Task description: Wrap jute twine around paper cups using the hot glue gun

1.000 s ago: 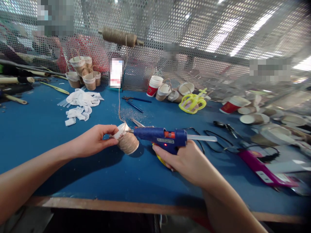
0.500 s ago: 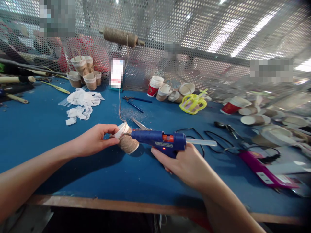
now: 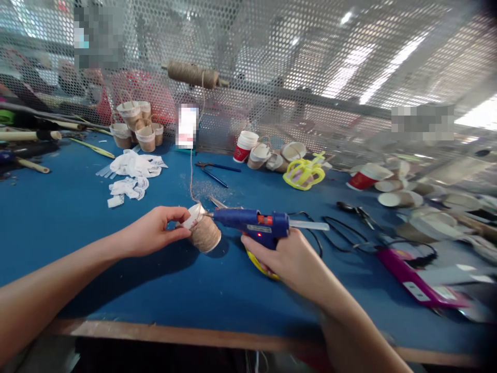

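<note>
My left hand [image 3: 165, 230] pinches the white rim of a paper cup [image 3: 205, 234], which is tilted and wrapped in brown twine over its lower part. A blue hot glue gun [image 3: 248, 224] is gripped in my right hand [image 3: 289, 259], its red light on and a clear glue stick [image 3: 310, 225] poking out of the back. The nozzle is at the cup, near the upper edge of the wrapping; whether it touches is unclear. A strand of twine [image 3: 191, 176] runs from the cup up to a twine spool [image 3: 192, 74]. Partly hidden behind the gun lie scissors [image 3: 218, 202] with a yellow handle.
Twine-wrapped cups [image 3: 145, 139] are stacked at the back left, beside white paper scraps [image 3: 135, 165]. Pliers [image 3: 217, 173] lie mid-table. A yellow crown-shaped frame [image 3: 304, 173], more cups [image 3: 246, 146], black cable [image 3: 341, 243] and a purple power strip [image 3: 419, 282] are to the right.
The glue gun's nozzle has shifted slightly right and up along the cup's rim. The cup is turned a little in my left hand, and the yellow scissor handle now shows below my right hand.
</note>
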Available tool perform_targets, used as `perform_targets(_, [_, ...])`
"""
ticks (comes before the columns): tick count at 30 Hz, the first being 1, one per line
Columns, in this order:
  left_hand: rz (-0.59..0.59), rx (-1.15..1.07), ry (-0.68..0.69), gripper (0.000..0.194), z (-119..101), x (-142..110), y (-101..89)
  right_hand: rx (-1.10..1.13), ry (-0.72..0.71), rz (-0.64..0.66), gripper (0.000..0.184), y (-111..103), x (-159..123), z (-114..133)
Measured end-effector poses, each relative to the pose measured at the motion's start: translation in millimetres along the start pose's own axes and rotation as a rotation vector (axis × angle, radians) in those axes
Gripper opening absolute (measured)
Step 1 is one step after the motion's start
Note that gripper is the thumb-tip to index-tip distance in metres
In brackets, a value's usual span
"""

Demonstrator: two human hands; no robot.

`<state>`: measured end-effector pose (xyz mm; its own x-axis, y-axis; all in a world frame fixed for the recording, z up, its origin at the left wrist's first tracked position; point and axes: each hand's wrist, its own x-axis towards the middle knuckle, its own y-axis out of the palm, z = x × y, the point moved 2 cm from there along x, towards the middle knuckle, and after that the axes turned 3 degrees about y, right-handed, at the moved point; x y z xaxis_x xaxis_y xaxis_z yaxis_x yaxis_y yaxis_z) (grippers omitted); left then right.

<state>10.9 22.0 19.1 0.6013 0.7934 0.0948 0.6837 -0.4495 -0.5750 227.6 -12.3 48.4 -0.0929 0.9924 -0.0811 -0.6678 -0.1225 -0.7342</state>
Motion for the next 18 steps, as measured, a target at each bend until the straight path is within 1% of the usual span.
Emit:
perform_targets(3, [0.002,-0.001,0.022,0.012,0.8,0.3,0.4,0.008,0.037,-0.021,0.035,0.6,5.5,-2.5])
perform_targets(6, [0.006,0.007,0.035,0.012,1.2,0.7,0.7,0.010,0.030,-0.036,0.036,3.0,8.7,-4.1])
perform_targets(10, [0.014,0.041,0.021,0.012,1.4,0.8,-0.2,0.033,0.061,-0.014,0.034,2.7,11.8,-4.9])
perform_targets(12, [0.012,0.057,0.017,0.012,1.1,0.8,-0.8,0.098,0.055,0.031,0.029,1.2,14.6,-5.7])
perform_targets(15, [0.005,0.067,0.019,0.012,-0.2,0.6,-1.6,0.262,0.014,0.097,0.021,-1.7,21.9,-10.2])
perform_targets(17, [-0.003,0.084,0.007,0.012,-1.2,0.4,-2.0,0.332,0.024,0.070,0.020,-5.0,29.1,-16.0])
perform_targets(18, [-0.008,0.093,-0.001,0.012,-1.7,0.3,-2.2,0.339,0.041,0.026,0.020,-7.4,33.3,-19.4])
